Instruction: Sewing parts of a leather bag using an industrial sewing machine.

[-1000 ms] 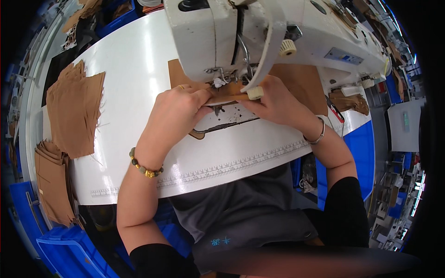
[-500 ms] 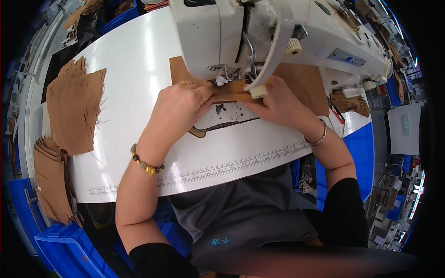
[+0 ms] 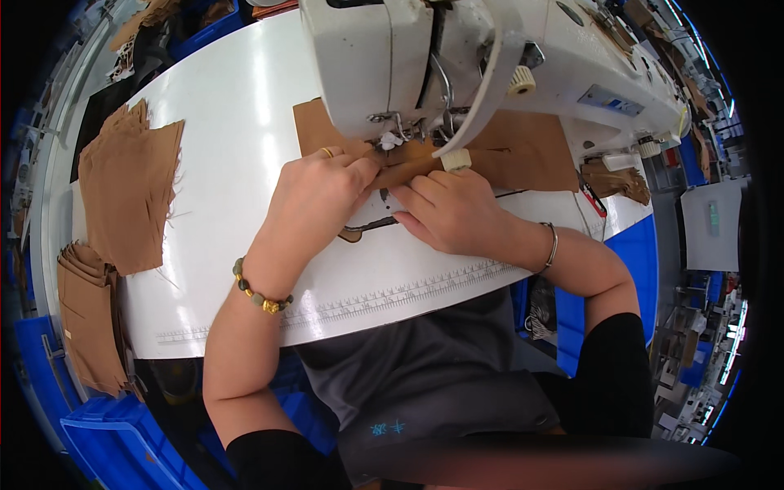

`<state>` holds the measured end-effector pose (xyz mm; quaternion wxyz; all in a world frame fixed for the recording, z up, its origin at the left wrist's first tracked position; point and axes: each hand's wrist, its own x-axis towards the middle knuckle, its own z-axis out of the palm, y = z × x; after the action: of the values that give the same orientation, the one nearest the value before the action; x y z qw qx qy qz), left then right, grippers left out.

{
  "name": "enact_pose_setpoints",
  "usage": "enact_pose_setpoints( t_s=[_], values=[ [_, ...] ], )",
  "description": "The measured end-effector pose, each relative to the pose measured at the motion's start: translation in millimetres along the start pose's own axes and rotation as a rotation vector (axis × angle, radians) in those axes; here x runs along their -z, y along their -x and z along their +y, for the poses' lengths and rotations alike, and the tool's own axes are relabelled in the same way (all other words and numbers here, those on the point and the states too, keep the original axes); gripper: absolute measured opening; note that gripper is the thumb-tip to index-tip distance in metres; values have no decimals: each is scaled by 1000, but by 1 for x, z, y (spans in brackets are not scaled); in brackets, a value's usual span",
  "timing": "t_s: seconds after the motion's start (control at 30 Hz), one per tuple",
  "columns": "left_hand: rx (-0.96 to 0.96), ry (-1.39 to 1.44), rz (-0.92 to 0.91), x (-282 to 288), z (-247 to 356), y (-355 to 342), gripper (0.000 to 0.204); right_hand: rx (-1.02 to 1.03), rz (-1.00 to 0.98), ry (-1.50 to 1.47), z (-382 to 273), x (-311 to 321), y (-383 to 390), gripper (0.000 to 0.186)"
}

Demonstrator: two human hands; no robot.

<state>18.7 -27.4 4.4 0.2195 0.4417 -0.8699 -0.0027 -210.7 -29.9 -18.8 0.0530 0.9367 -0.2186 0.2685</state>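
A piece of brown fabric [image 3: 531, 155] lies under the head of a white sewing machine [image 3: 355, 69], with a folded edge toward me. My left hand [image 3: 322, 188] is closed on the fabric just left of the needle area, fingertips partly hidden. Just right of it and nearer to me, my right hand [image 3: 453, 211] pinches the folded front edge between bent fingers and thumb. The machine's curved white lever [image 3: 488, 90] comes down close above my right hand. The needle itself is hard to make out.
Stacks of cut brown fabric [image 3: 131, 196] lie at the table's left, with another stack [image 3: 88, 318] at its edge. Red-handled snips [image 3: 594, 198] and brown scraps [image 3: 616, 181] are on the right. A printed ruler [image 3: 392, 298] runs along the front edge. Blue bins [image 3: 122, 433] stand below.
My right hand has moved left and toward me, from beside the lever to the fabric's front fold. The fabric's right part has shifted slightly away from me. My left hand stays nearly in place.
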Motion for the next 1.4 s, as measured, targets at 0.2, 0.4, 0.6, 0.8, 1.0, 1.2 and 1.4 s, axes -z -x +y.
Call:
enact_pose_setpoints(
  t_s=[0.2, 0.4, 0.6, 0.8, 1.0, 1.2, 1.4],
  values=[
    [-10, -5, 14, -3, -2, 1, 11, -98, -86, -64, -3, 1, -1, 31],
    [-8, -25, 57, -5, -1, 0, 9, -81, -33, -42, -2, 2, -2, 23],
    [6, 0, 22, 2, 2, -3, 15, -86, -17, -50, -3, 2, -3, 21],
    [150, 11, -163, 18, 13, 2, 26, -1, 121, -59, 6, 31, -3, 13],
    [96, -61, -155, 12, 31, 16, 44, -263, 28, -162, 24, 16, 2, 23],
    [119, -127, -139, -2, 38, 34, 63, -216, -278, -178, 21, 5, 16, 60],
    [102, -162, -92, -11, 38, 33, 57, -257, -412, -62, 17, 10, 18, 58]
  ],
)
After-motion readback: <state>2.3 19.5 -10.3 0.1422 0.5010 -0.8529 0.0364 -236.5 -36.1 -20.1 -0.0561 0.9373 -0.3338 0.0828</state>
